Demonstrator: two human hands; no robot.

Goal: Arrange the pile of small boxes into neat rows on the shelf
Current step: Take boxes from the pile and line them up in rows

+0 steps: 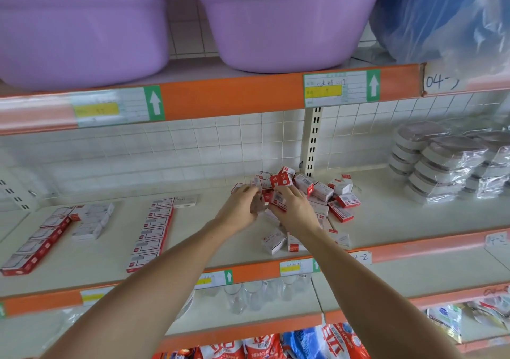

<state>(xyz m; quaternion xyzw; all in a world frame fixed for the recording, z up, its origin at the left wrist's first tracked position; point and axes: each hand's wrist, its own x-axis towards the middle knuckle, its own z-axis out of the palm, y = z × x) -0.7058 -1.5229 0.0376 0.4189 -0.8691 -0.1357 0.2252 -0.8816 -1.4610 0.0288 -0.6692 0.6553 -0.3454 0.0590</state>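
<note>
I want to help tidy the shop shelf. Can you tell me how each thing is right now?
Pile of boxes: jumbled, unsorted.
Middle row of boxes: lined up neatly.
Left row of boxes: lined up neatly.
Left hand: reaching into the pile, fingers curled among boxes.
Right hand: gripping a box.
Purple tubs: upright on the top shelf.
Wrapped containers: stacked.
Glasses: upright on the lower shelf.

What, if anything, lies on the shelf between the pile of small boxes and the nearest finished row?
Nothing visible: bare shelf separates the pile of small boxes from the nearest row to its left.
</note>
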